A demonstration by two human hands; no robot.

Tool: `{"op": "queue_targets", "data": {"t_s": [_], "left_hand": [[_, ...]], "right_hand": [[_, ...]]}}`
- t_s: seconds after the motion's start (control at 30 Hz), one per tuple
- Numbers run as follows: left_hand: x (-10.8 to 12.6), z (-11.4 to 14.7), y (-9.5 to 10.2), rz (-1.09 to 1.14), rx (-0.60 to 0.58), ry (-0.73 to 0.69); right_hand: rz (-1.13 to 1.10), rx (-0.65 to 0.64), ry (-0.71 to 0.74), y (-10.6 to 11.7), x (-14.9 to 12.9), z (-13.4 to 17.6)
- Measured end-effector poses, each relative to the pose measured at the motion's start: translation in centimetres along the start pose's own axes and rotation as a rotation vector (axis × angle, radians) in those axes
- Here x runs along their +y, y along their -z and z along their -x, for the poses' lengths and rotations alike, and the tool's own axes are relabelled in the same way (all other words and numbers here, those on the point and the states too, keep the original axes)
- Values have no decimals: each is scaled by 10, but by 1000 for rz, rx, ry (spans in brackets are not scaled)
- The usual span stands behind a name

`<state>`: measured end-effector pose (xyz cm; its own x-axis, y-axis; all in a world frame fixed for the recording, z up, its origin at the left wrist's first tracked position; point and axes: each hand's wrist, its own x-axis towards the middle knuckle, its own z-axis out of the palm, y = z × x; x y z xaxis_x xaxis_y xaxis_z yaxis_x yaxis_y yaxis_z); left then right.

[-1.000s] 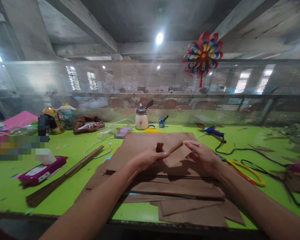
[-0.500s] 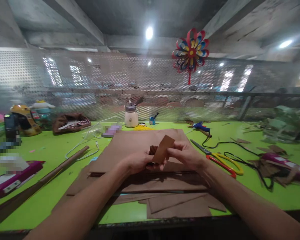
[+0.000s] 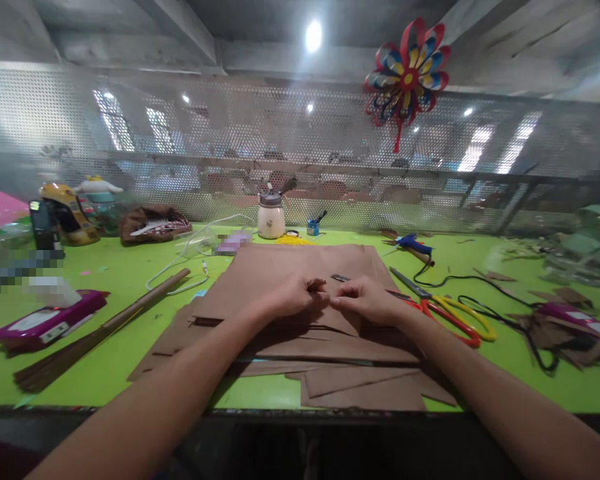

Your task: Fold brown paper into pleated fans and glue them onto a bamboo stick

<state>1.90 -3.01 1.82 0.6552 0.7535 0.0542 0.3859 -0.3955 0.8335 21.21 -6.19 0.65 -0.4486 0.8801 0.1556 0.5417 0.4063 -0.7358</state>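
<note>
While both hands meet fingertip to fingertip, left hand (image 3: pixel 293 297) and right hand (image 3: pixel 365 301) pinch a pleated brown paper strip (image 3: pixel 318 285) above stacked brown paper sheets (image 3: pixel 280 267).

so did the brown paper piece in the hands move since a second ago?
Yes. The brown paper piece dropped from raised to low against the brown sheet stack, pinched between left hand and right hand.
</note>
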Motion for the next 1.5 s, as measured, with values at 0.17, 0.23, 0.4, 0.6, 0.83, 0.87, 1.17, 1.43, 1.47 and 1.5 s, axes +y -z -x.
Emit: {"op": "queue_targets", "data": {"t_s": [0.17, 0.23, 0.4, 0.6, 0.83, 0.87, 1.17, 1.43, 1.47, 1.5], "left_hand": [[-9, -4, 5, -208, -15, -28], [-13, -6, 8, -265, -36, -38], [-18, -9, 11, -271, -118, -20], [-18, -9, 15, -333, -223, -95], [-21, -10, 14, -477, -212, -196], [-21, -10, 12, -484, -200, -208], [-13, -5, 7, -631, -120, -253], [-7, 1, 9, -857, -155, -303], [-5, 2, 10, -881, -163, -308], [-2, 3, 10, -904, -173, -311]], "right_hand": [[173, 7, 82, -2, 4, -1], [198, 6, 111, -2, 7, -1], [234, 23, 141, -3, 15, -1], [281, -11, 149, -4, 16, -1], [353, -6, 169, -7, 10, -2], [380, -4, 177, -8, 9, -1], [673, 2, 190, -9, -9, 13], [827, 8, 173, -11, -15, 27], [847, 8, 180, -11, -16, 29], [866, 10, 184, -11, -18, 31]]}}
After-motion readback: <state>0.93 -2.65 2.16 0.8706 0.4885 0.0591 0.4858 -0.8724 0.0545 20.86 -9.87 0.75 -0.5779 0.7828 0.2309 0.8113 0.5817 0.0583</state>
